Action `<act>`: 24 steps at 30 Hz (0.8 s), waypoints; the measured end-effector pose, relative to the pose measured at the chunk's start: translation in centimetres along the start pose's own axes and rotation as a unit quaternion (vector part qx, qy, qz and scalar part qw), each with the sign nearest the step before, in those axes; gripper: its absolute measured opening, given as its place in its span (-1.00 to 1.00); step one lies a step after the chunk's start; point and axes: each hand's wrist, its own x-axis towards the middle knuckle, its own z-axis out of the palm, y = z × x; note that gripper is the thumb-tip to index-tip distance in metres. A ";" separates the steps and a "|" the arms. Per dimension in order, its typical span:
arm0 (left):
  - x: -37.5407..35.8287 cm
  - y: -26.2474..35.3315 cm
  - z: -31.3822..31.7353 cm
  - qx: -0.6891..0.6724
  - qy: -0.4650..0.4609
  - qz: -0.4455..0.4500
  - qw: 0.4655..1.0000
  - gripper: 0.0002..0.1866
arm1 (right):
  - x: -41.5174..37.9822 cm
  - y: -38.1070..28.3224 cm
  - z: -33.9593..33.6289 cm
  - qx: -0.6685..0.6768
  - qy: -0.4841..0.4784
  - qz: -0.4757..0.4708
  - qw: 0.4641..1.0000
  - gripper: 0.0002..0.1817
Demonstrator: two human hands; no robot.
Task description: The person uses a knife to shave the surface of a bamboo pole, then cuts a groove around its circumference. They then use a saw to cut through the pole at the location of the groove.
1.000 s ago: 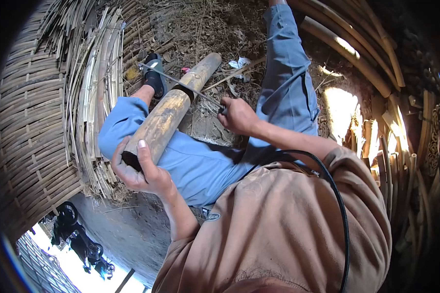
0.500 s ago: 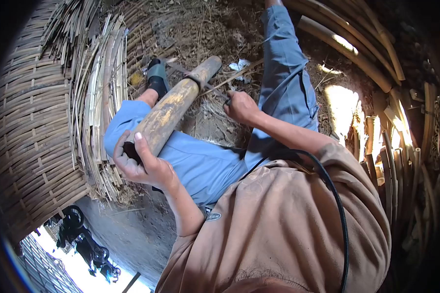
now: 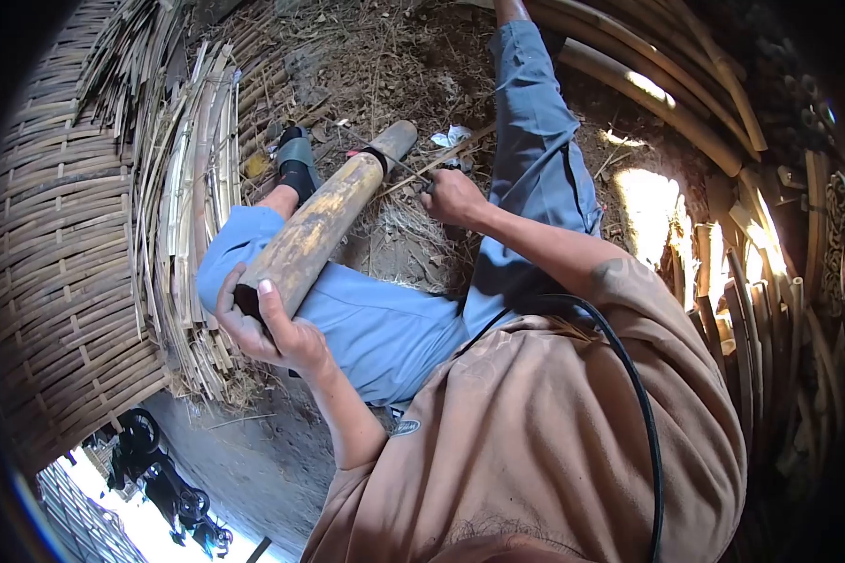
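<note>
A thick yellow-brown bamboo section (image 3: 319, 218) lies slanted over my bent leg, its hollow near end facing me. My left hand (image 3: 277, 328) is wrapped round that near end, thumb on top. Towards the far end, a dark notch or ring crosses the bamboo by a node, and a thin metal blade (image 3: 399, 164) lies across it there. My right hand (image 3: 457, 199) is closed on the blade's dark handle, to the right of the bamboo. Whether the blade is a saw or a knife is too small to tell.
Split bamboo strips (image 3: 186, 188) lie in a bundle beside a woven bamboo panel (image 3: 61, 235) on the left. Bamboo poles (image 3: 648, 108) curve along the right. A dark cable (image 3: 643, 375) runs over my shirt. Motorbikes (image 3: 174, 497) stand at lower left.
The view has shifted slightly. My right hand has moved a little up and left with the blade, which stays across the bamboo. My left hand keeps its hold on the near end.
</note>
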 end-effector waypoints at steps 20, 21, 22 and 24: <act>8.5 -4.0 0.4 0.103 -0.067 0.071 0.990 -0.69 | 2.2 0.7 0.7 0.087 -0.034 -0.010 0.996 -0.51; 9.9 -3.6 1.2 0.103 -0.077 0.086 0.988 -0.71 | 0.9 -2.1 -1.3 0.064 -0.034 0.012 0.997 -0.49; 11.4 -3.6 2.1 0.098 -0.089 0.102 0.986 -0.74 | 0.8 -3.2 -2.0 0.103 -0.068 0.041 0.992 -0.50; 15.0 -4.5 4.0 0.142 -0.106 0.196 0.964 -0.70 | 2.4 -3.0 -1.9 0.107 -0.028 -0.014 0.994 -0.61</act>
